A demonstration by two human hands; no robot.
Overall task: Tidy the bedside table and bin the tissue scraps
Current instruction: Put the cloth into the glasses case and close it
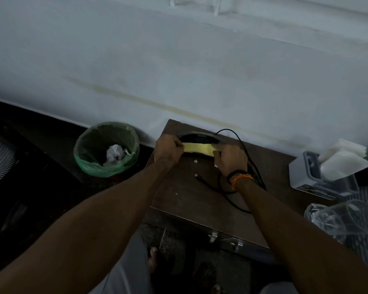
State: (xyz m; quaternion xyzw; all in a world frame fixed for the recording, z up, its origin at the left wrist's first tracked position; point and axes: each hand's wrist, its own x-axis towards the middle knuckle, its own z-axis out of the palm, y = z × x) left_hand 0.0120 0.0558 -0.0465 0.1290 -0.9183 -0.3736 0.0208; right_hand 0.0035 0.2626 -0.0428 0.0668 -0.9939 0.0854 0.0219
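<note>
Head view, both hands (168,148) (231,159) pinching yellow cloth (198,148)

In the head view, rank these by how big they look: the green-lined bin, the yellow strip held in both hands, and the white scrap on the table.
Largest to smallest as they look:
1. Green-lined bin, though it stands lower and farther than the tabletop.
2. Yellow strip, stretched between the left hand and right hand.
3. White scrap, a tiny fleck.

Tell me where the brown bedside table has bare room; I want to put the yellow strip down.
Bare: the brown wooden bedside table front-left, between black cable and left edge. Crowded: the back, where both hands hold the yellow strip.
</note>
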